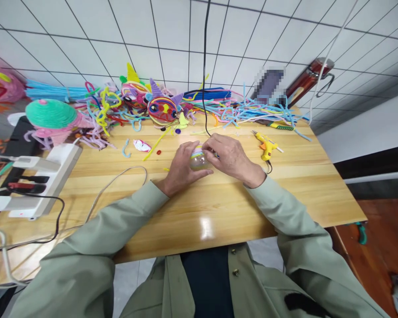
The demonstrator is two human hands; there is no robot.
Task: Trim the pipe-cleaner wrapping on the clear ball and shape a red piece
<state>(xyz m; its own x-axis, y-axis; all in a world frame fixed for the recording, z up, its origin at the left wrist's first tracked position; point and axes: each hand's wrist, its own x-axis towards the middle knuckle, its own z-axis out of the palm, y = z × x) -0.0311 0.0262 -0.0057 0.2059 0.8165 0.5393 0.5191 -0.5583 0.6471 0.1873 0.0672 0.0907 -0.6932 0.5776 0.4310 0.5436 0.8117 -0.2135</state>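
Observation:
A small clear rounded container (199,161) with pink, yellow and blue strips around its upper part is between my hands, over the middle of the table. My left hand (183,168) wraps round its left side, with the thumb along the near side. My right hand (228,157) is at its upper right, fingertips pinched against the strips. What those fingertips pinch is too small to make out. A yellow glue gun (266,146) lies to the right of my right hand.
Pipe cleaners (242,110) and a colourful horned craft face (164,109) line the wall side. A white power strip (49,181) with cables is at left, near a green-topped craft (51,114). A red flask (310,79) leans at back right; a black cable (204,66) hangs centrally.

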